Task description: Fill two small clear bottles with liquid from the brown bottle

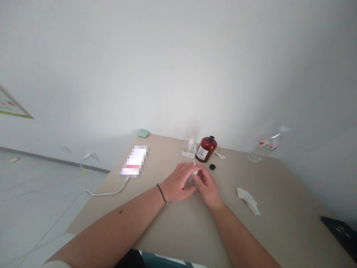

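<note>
Near the middle of the table, my left hand (pixel 178 183) and my right hand (pixel 208 187) meet around a small clear bottle (pixel 192 179). A thin white tip pokes up above the fingers, and most of the bottle is hidden by them. My left fingers reach over its top, while my right thumb presses on its near side. Just behind the hands stands an amber bottle (pixel 206 150) with a white label and no cap on its neck. A round black cap (pixel 212 167) lies beside it. To its left is a clear square container (pixel 189 149) with something white at its top.
A lit phone (pixel 135 160) on a white cable (pixel 108 193) lies left, with a green case (pixel 143 133) behind. A clear water bottle (pixel 264 145) stands right. Crumpled tissue (pixel 248 200) and a white scrap (pixel 220 155) lie nearby. The wall (pixel 167 74) borders the table's back.
</note>
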{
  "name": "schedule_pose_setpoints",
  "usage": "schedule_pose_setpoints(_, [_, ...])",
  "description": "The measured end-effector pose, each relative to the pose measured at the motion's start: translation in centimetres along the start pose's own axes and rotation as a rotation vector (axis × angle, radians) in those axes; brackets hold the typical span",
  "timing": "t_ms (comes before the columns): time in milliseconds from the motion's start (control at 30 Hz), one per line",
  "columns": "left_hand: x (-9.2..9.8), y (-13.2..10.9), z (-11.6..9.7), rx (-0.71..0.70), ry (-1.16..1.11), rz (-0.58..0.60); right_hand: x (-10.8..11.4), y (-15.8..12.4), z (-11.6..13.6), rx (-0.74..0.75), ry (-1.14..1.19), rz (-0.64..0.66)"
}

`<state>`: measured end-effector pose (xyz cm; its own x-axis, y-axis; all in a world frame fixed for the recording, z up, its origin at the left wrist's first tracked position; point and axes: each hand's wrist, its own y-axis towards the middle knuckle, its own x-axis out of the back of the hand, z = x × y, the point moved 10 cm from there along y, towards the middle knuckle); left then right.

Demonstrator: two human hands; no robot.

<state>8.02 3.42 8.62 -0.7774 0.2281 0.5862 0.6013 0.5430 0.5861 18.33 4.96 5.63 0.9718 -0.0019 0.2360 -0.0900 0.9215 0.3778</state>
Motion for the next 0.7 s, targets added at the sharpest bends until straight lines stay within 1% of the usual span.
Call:
schedule_pose_setpoints(133, [0.06, 0.0, -0.05, 0.003, -0.003, -0.003, 0.15, -0.03, -0.07, 0.003, -0.007, -0.018])
schedule_pose_setpoints(233, [0.03, 0.02, -0.14, 0.006, -0.002, 0.001, -0.18, 0.03, 0.01, 0.01, 0.009, 0.014])
schedule_pose_setpoints(367, [0.05, 0.01, -0.03, 0.019, 0.0, -0.003, -0.05, 0.08, 0.07, 0.016, 0.006, 0.003])
schedule_pose_setpoints(467, [0.06, -0.01, -0.01, 0.016, -0.006, -0.007, -0.24, 0.04, 0.08, 0.022, 0.008, 0.021])
schedule_pose_setpoints(600, [0.05, -0.02, 0.0, 0.011, -0.004, -0.007, 0.09, -0.02, -0.11, 0.012, -0.022, -0.011])
schedule_pose_setpoints(700, [0.03, -0.01, 0.03, 0.012, -0.001, -0.006, -0.18, -0.04, -0.13, 0.015, -0.014, 0.018])
